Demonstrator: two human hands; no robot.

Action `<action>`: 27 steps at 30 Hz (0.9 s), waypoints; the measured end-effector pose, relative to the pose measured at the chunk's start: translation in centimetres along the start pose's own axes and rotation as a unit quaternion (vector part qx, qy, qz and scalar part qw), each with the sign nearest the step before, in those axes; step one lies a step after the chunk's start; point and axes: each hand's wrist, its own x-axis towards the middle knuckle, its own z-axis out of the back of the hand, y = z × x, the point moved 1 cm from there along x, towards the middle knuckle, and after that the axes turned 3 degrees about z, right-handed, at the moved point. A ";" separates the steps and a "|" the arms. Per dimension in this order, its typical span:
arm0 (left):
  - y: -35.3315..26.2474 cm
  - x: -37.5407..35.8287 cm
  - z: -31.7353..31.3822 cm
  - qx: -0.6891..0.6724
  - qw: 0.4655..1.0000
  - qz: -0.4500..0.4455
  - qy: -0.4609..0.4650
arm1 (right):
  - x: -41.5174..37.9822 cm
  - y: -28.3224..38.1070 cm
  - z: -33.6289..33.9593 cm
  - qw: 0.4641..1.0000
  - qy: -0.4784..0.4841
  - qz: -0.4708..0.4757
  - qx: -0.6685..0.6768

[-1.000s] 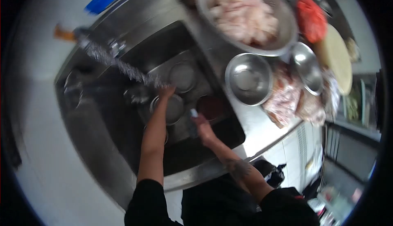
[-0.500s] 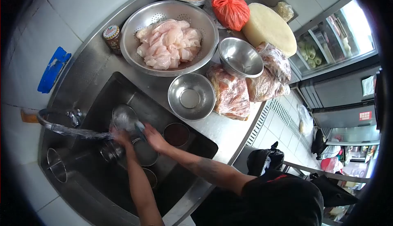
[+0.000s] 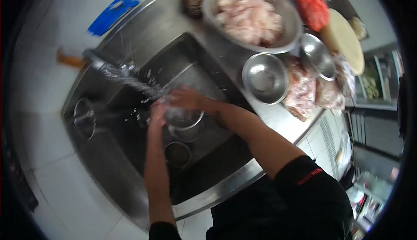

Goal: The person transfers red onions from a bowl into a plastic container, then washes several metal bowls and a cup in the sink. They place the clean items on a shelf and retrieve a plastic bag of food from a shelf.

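Under the tap's running water [image 3: 130, 82], my left hand [image 3: 158, 113] is at the left edge of a metal bowl [image 3: 184, 117] in the sink. My right hand [image 3: 184, 98] reaches over the upper part of this bowl, close to my left hand. Motion and splashing water smear the fingers of both hands, so their grip does not show. Just below sits another round container [image 3: 177, 155] on the sink floor. A wire or metal ring-shaped basket [image 3: 84, 118] stands at the sink's left side.
On the steel counter are a large colander [image 3: 295, 33] of pale raw meat [image 3: 252, 20], two metal bowls [image 3: 266, 78], wrapped meat [image 3: 300, 94], a red bag [image 3: 312, 9], a round pale board [image 3: 343, 40] and a jar [image 3: 193, 0]. A blue object [image 3: 114, 13] is on the wall.
The whole view has shifted, with counter items now further right and up. My hands have come closer together at the water stream, and my right hand has moved over the bowl.
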 end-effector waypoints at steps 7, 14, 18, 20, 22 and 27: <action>3.2 4.8 -0.4 0.063 0.953 -0.237 -0.180 | -0.4 10.0 2.8 0.677 -0.264 -0.513 0.456; 4.6 -4.5 -9.4 -0.052 0.934 -0.054 -0.350 | 0.3 9.3 7.6 0.589 -0.289 -0.637 0.405; 8.1 -1.0 -4.1 -0.312 0.943 -0.015 -0.116 | -2.5 2.7 6.7 0.736 0.080 -0.622 0.255; 4.0 -2.0 -3.6 -0.236 0.958 -0.078 -0.139 | -1.3 3.9 7.8 0.748 -0.017 -0.613 0.254; 4.2 -0.5 -5.2 -0.171 0.953 -0.094 -0.231 | 0.3 5.0 7.0 0.735 -0.135 -0.612 0.258; 7.5 -0.2 -3.9 -0.122 0.985 0.031 -0.115 | 1.1 5.7 4.5 0.719 -0.209 -0.609 0.263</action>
